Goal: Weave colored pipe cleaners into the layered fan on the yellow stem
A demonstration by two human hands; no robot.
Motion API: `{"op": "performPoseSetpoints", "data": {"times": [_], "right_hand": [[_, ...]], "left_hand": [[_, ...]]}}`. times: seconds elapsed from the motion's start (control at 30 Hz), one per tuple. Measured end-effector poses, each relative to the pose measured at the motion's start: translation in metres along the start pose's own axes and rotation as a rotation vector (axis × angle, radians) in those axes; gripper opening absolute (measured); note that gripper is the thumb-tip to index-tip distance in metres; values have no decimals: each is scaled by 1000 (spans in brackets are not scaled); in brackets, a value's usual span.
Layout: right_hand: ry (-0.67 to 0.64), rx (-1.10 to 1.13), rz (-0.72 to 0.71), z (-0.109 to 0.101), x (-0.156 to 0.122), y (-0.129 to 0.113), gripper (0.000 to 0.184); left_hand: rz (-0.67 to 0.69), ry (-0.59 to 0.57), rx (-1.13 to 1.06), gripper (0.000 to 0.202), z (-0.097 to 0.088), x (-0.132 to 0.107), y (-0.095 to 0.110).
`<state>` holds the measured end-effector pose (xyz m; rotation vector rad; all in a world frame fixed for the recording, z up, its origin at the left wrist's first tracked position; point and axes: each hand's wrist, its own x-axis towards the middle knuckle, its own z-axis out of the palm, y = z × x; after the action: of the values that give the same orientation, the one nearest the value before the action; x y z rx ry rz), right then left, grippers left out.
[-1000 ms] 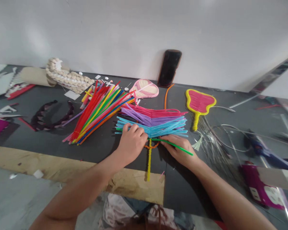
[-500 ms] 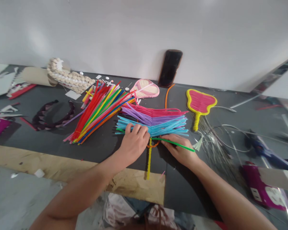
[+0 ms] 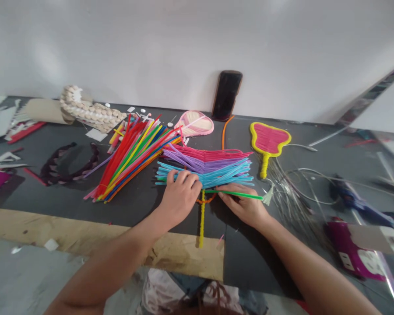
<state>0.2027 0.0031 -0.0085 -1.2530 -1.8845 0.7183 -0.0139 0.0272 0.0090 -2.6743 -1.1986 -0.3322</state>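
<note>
A fan-like piece (image 3: 206,164) of pipe cleaners lies in front of me, with pink, purple and light-blue rows bent at a middle spine. A twisted yellow stem (image 3: 202,223) runs down from it, and an orange loop (image 3: 210,200) crosses the stem. My left hand (image 3: 181,194) has its fingers curled down on the blue pipe cleaners beside the spine. A green pipe cleaner (image 3: 238,193) crosses below the blue row; a green end also shows left of that hand. My right hand (image 3: 246,205) is closed, thumb and fingertips at the green pipe cleaner, its palm partly hidden.
A multicoloured pipe-cleaner bundle (image 3: 128,164) lies left, near a dark headband (image 3: 54,164). A phone (image 3: 227,94) leans on the wall. A pink-and-yellow fan (image 3: 269,140) lies right, beside loose wires (image 3: 290,205) and a purple box (image 3: 351,249). Brown board (image 3: 177,253) lines the front edge.
The whole view has shifted slightly, so things appear a little further left. Both hands keep their places on the pipe cleaners; the green one's free end has tipped slightly.
</note>
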Motion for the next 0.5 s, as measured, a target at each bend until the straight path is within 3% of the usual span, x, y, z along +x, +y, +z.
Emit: {"op": "performPoseSetpoints", "data": {"times": [0.2,0.37,0.5], "right_hand": [[245,137,177,-9,-3,-2,20],[677,440,119,-30,-3,-6,16],[822,612,112,-44,2,-9,16]], "left_hand": [[-4,11,-9,4,-1,1,-1],[-14,30,-43,14,-1,1,-3],[-42,223,-136,24,-14,3,-3]]}}
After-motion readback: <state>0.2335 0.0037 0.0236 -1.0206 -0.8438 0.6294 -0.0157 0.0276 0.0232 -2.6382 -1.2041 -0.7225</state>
